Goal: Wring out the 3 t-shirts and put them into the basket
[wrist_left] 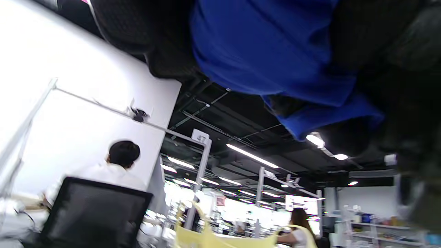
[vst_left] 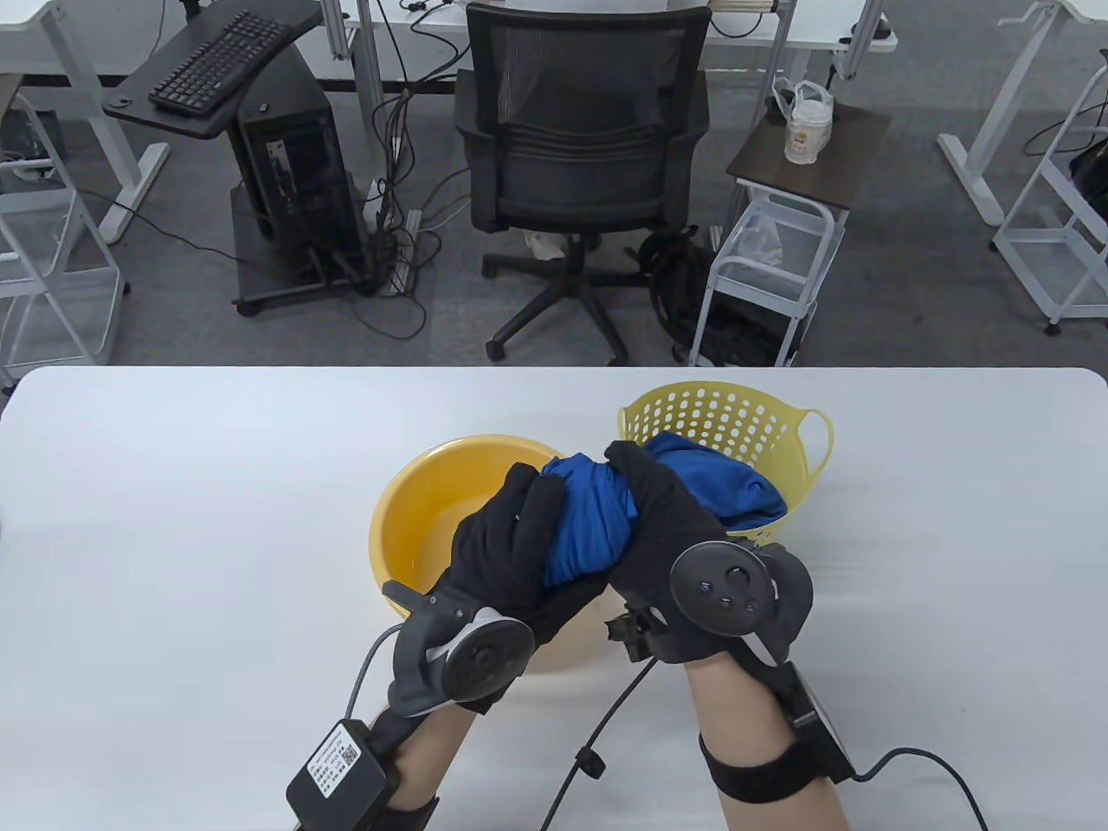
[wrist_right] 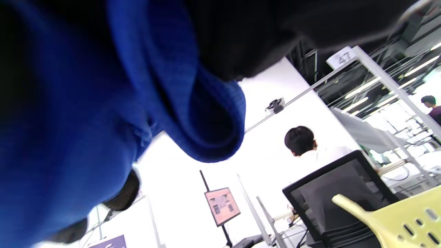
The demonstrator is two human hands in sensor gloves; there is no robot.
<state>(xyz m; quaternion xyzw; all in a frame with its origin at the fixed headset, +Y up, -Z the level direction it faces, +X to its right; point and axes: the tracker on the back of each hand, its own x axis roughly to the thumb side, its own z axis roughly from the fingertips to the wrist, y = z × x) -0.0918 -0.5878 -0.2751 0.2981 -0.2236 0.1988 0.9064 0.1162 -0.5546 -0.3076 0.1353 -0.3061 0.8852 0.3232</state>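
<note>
Both hands hold one bunched blue t-shirt [vst_left: 584,519] above the right rim of a yellow basin [vst_left: 433,511]. My left hand [vst_left: 511,554] wraps its fingers round the shirt's left side. My right hand [vst_left: 662,519] grips the right side, thumb over the top. The same blue cloth [wrist_left: 275,51] fills the top of the left wrist view and the left of the right wrist view [wrist_right: 86,120]. Behind the hands stands a pale yellow perforated basket [vst_left: 736,415] with blue t-shirt fabric [vst_left: 727,489] lying in it.
The white table [vst_left: 173,519] stretches wide to both sides. Beyond its far edge stand a black office chair [vst_left: 584,130] and a white cart [vst_left: 770,286]. Cables run from both wrists across the near table edge.
</note>
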